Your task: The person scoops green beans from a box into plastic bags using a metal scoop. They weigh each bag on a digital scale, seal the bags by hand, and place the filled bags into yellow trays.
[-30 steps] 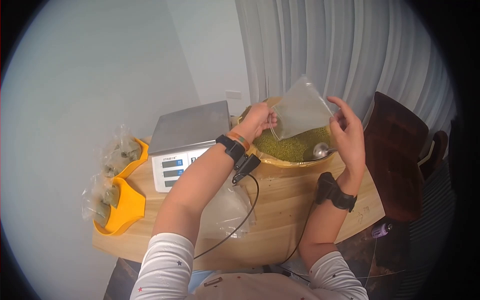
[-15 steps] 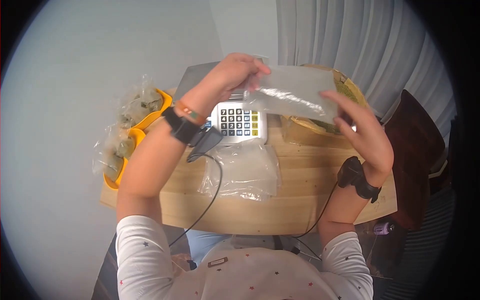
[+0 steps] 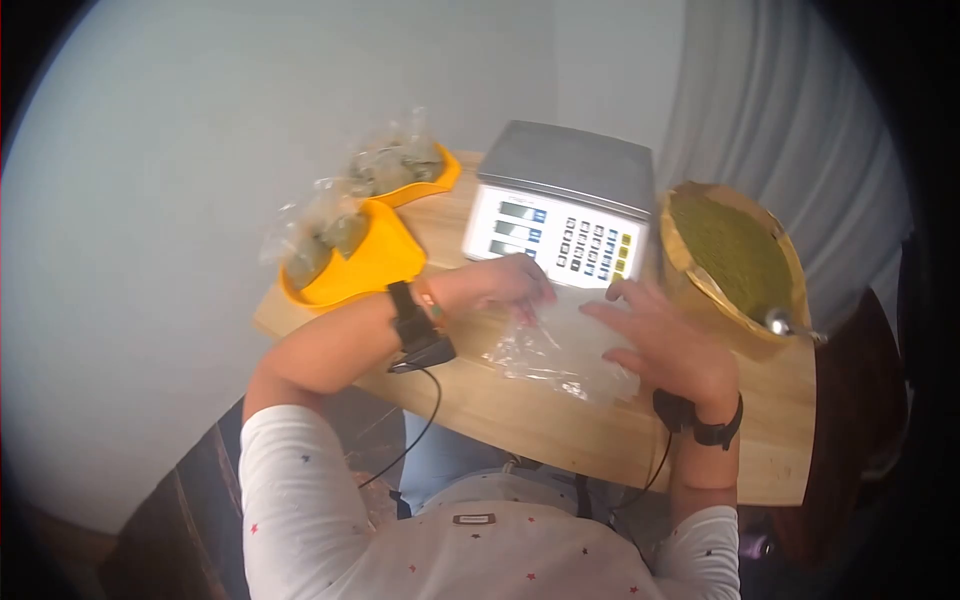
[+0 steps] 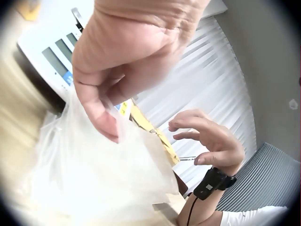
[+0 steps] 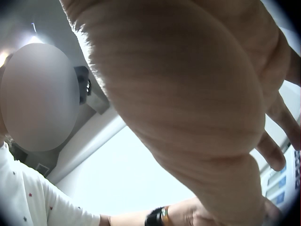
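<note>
Clear plastic bags [image 3: 570, 350] lie on the wooden table in front of the white scale [image 3: 550, 235]. My left hand [image 3: 500, 285] pinches clear plastic between thumb and fingers; in the left wrist view the left hand [image 4: 127, 61] has the film [image 4: 103, 160] hanging from its fingertips. Just right of it, my right hand [image 3: 670, 345] is spread over the right side of the bags, its fingers apart and gripping nothing. The right wrist view shows the right hand [image 5: 188, 84] large and close; its fingers are partly cut off.
At the right stands a brown paper sack [image 3: 735, 255] of green beans with a metal scoop [image 3: 782, 322] in it. Yellow scoops [image 3: 375, 262] holding small filled bags [image 3: 330, 235] sit at the left. A dark chair is beyond the table's right edge.
Both hands have come down from in front of the sack and scale to the bags on the table. The right hand has stayed unclosed. The view has shifted, showing the whole scale.
</note>
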Motion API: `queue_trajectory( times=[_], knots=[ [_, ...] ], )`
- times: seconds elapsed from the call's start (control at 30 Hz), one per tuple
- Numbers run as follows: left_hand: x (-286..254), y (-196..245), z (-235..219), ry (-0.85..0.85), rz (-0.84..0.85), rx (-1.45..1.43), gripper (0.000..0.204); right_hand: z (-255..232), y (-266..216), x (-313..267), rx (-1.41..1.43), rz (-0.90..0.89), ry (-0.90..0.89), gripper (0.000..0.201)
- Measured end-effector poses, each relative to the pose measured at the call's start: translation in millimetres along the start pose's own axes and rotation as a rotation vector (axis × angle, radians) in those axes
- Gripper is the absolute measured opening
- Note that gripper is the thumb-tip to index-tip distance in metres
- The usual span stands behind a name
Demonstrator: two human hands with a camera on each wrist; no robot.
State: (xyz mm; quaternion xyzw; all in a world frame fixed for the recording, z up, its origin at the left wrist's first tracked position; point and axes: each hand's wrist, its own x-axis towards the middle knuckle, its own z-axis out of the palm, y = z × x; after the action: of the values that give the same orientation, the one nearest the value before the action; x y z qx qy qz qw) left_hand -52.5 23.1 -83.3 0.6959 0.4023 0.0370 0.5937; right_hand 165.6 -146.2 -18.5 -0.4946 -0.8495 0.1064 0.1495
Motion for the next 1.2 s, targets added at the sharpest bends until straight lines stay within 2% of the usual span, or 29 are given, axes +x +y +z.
queue_trajectory(
  times=[0.03, 0.07, 0.1, 0.13, 0.2, 0.27, 0.33, 0.4, 0.47, 0.53, 0.6, 0.67, 0.73, 0.77, 0.83, 0.97, 1.03, 1.07, 1.13, 1.17, 1.2],
  knots=[
    [-0.4, -5.2, -1.7, -0.074, -0.019, 0.040, 0.023, 15.3, 4.6, 5.7, -0.013, -0.047, -0.030, 0.056],
    [-2.8, -7.7, -5.5, -0.046, -0.022, 0.033, 0.023, 30.9, 8.8, 12.0, -0.026, -0.088, -0.057, 0.061],
    [-4.1, -9.9, -9.4, -0.055, -0.027, 0.050, 0.025, 46.2, 12.2, 19.0, -0.023, -0.039, -0.160, 0.066],
    [-4.5, -12.0, -14.0, -0.068, -0.035, 0.067, 0.027, 56.5, 14.2, 24.8, -0.026, -0.058, -0.160, 0.066],
    [-4.1, -16.3, -32.0, -0.024, -0.027, 0.069, 0.027, 76.2, 19.6, 33.8, -0.044, 0.035, -0.361, 0.067],
    [-15.0, -14.5, -59.5, 0.081, 0.044, -0.043, 0.026, 92.0, 28.8, 38.5, -0.061, 0.024, -0.366, 0.067],
    [-26.8, -9.0, -92.4, 0.211, 0.059, -0.002, 0.026, 91.0, 24.9, 41.0, -0.050, 0.098, -0.424, 0.071],
    [-44.5, -6.9, -122.9, 0.457, 0.089, 0.091, 0.029, 90.1, 24.8, 40.3, -0.043, 0.095, -0.425, 0.071],
    [-51.3, -23.2, -163.9, 0.740, 0.128, 0.237, 0.029, 87.8, 23.2, 39.8, -0.035, 0.091, -0.424, 0.071],
    [-61.4, -43.2, -217.9, 0.953, 0.040, 0.483, 0.030, 83.1, 20.5, 37.8, -0.055, 0.068, -0.404, 0.068],
    [-84.6, -65.5, -257.0, 1.197, 0.021, 0.690, 0.029, 79.5, 21.9, 32.4, -0.054, 0.033, -0.363, 0.069],
    [-108.8, -107.0, -301.2, 1.339, 0.022, 0.824, 0.043, 70.5, 20.0, 29.1, -0.054, 0.000, -0.324, 0.071],
    [-135.6, -123.6, -311.8, 1.442, -0.170, 0.809, 0.058, 55.2, 15.6, 26.0, -0.049, -0.025, -0.277, 0.074],
    [-148.7, -132.2, -315.8, 1.441, -0.172, 0.810, 0.058, 48.5, 13.8, 24.2, -0.047, -0.025, -0.278, 0.074],
    [-172.6, -150.1, -321.5, 1.186, -0.538, 0.662, 0.068, 35.5, 11.0, 20.3, -0.033, -0.003, -0.217, 0.072],
    [-195.9, -185.0, -322.4, 1.064, -0.480, 0.537, 0.063, 18.3, 7.6, 12.6, -0.036, 0.024, -0.159, 0.068],
    [-197.0, -198.9, -320.1, 1.169, -0.406, 0.543, 0.053, 13.9, 7.2, 10.5, -0.011, 0.077, -0.160, 0.067],
    [-196.9, -206.3, -317.5, 1.167, -0.409, 0.543, 0.053, 13.7, 8.5, 9.8, -0.009, 0.077, -0.162, 0.067],
    [-197.8, -214.4, -308.6, 1.360, -0.198, 0.553, 0.043, 13.1, 11.5, 7.8, -0.021, 0.066, -0.147, 0.066],
    [-198.0, -214.1, -303.2, 1.360, -0.198, 0.556, 0.043, 12.3, 10.7, 7.0, -0.019, 0.066, -0.145, 0.066],
    [-196.4, -213.3, -298.0, 1.436, -0.240, 0.561, 0.040, 11.0, 9.2, 6.1, -0.020, 0.077, -0.144, 0.065]
  ],
)
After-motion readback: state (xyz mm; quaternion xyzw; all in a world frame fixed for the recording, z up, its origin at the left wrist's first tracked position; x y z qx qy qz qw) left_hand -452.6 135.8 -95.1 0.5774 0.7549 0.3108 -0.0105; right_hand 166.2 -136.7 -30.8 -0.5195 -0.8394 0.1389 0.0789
